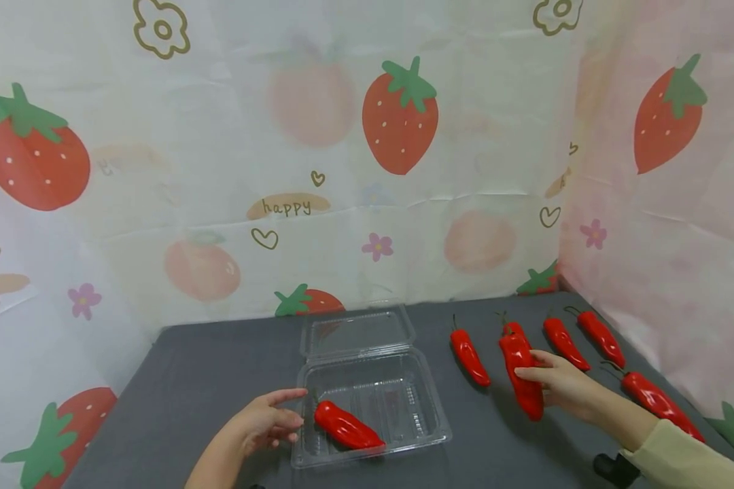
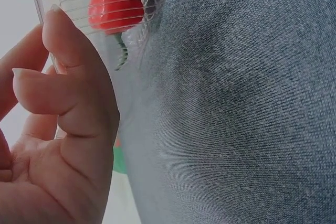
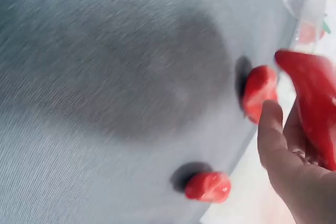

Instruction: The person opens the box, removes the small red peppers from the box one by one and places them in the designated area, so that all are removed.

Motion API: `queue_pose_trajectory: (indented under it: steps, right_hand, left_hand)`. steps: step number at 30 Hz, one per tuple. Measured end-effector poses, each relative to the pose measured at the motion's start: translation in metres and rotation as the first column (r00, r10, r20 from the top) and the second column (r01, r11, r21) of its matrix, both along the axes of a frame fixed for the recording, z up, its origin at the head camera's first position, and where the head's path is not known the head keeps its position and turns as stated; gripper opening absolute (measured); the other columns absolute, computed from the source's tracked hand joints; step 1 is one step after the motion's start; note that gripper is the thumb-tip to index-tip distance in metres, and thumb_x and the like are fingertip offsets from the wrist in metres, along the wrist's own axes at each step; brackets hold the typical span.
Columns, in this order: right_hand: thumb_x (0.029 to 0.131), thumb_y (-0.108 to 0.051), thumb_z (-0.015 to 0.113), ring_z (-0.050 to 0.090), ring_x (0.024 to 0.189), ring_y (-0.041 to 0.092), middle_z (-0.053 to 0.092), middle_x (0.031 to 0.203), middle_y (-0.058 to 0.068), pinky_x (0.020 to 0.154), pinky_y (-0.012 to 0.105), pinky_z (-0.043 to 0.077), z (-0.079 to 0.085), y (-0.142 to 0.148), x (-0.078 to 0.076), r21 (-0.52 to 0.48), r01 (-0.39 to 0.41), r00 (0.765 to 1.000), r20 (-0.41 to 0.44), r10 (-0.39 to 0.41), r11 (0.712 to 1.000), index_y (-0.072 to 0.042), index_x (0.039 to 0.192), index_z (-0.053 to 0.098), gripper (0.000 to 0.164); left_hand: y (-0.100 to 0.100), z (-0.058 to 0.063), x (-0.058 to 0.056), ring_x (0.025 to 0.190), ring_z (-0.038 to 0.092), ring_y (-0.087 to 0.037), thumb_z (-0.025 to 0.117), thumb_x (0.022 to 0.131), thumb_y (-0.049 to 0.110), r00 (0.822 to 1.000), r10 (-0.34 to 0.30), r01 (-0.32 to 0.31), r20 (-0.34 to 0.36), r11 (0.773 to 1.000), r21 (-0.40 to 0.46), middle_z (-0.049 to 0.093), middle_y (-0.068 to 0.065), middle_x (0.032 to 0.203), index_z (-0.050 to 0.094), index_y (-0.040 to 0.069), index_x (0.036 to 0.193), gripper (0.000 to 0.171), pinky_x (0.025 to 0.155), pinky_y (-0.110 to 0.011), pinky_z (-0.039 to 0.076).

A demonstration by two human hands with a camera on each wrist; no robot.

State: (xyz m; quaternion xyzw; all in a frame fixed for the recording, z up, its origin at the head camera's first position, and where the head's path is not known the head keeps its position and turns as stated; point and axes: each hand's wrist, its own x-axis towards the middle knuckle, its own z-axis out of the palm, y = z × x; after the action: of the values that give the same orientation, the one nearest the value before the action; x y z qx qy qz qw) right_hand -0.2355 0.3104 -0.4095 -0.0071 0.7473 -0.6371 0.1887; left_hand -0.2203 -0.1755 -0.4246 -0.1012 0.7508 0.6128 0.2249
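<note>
A clear plastic clamshell box [image 1: 431,380] stands with its lid [image 1: 357,333] folded back. Inside, at its left front, lies a red chili pepper [image 1: 345,426], its stem toward the left. My left hand [image 1: 261,422] is at the box's left side, index finger extended to the rim and the other fingers loosely bent. In the left wrist view, fingertips [image 2: 59,35] touch the clear wall. To the right of the box, my right hand [image 1: 559,384] grips another red chili pepper [image 1: 521,377] between thumb and fingers, above the table. Its tip points toward me.
Several more red peppers lie on the grey cloth: one pepper [image 1: 469,356] right of the box, others [image 1: 599,337] farther right, and one [image 1: 660,404] beside my right forearm. A strawberry-print curtain [image 1: 336,163] encloses the back and sides. A black object [image 1: 614,470] shows near my right sleeve.
</note>
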Motion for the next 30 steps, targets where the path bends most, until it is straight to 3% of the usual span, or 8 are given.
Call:
queue_pose_trajectory:
  steps: [9, 16, 23, 30]
  right_hand:
    - [0.098, -0.022, 0.057, 0.055, 0.103, 0.025, 0.031, 0.14, 0.036, 0.085, 0.048, 0.05, 0.0, 0.018, 0.002, 0.108, 0.006, 1.0, -0.007, -0.005, 0.994, 0.01, 0.15, 0.005, 0.08]
    - [0.098, -0.022, 0.057, 0.043, 0.119, 0.046, 0.016, 0.144, 0.044, 0.091, 0.059, 0.044, -0.003, 0.032, 0.003, 0.155, 0.012, 1.0, 0.013, -0.014, 0.988, 0.011, 0.149, 0.005, 0.08]
    - [0.098, -0.023, 0.059, 0.036, 0.124, 0.052, 0.01, 0.144, 0.046, 0.088, 0.062, 0.045, -0.007, 0.045, 0.008, 0.171, 0.026, 0.999, 0.033, -0.032, 0.985, 0.012, 0.148, 0.005, 0.082]
    - [0.095, -0.026, 0.063, 0.041, 0.12, 0.052, 0.021, 0.139, 0.047, 0.088, 0.06, 0.046, -0.018, 0.057, 0.015, 0.247, 0.055, 0.995, 0.072, -0.075, 0.968, 0.014, 0.146, 0.012, 0.083]
  left_hand:
    - [-0.001, -0.001, -0.002, 0.059, 0.063, -0.012, 0.062, 0.09, -0.002, 1.0, 0.011, -0.011, -0.006, 1.0, -0.003, 0.063, -0.009, 0.086, 0.045, 0.0, 0.142, 0.055, 0.049, -0.019, 0.038]
    - [0.001, -0.001, -0.001, 0.058, 0.063, -0.012, 0.062, 0.09, -0.003, 1.0, 0.019, -0.019, -0.016, 1.0, -0.008, 0.063, -0.008, 0.085, 0.045, 0.0, 0.141, 0.054, 0.049, -0.018, 0.038]
    - [0.002, -0.001, 0.0, 0.058, 0.063, -0.012, 0.063, 0.089, -0.003, 1.0, 0.025, -0.025, -0.014, 1.0, -0.017, 0.063, -0.008, 0.083, 0.047, 0.0, 0.14, 0.054, 0.049, -0.019, 0.038]
    - [-0.002, -0.003, 0.004, 0.057, 0.062, -0.011, 0.062, 0.09, -0.003, 1.0, 0.02, -0.019, 0.006, 0.999, -0.028, 0.064, -0.009, 0.086, 0.045, 0.001, 0.142, 0.055, 0.048, -0.018, 0.038]
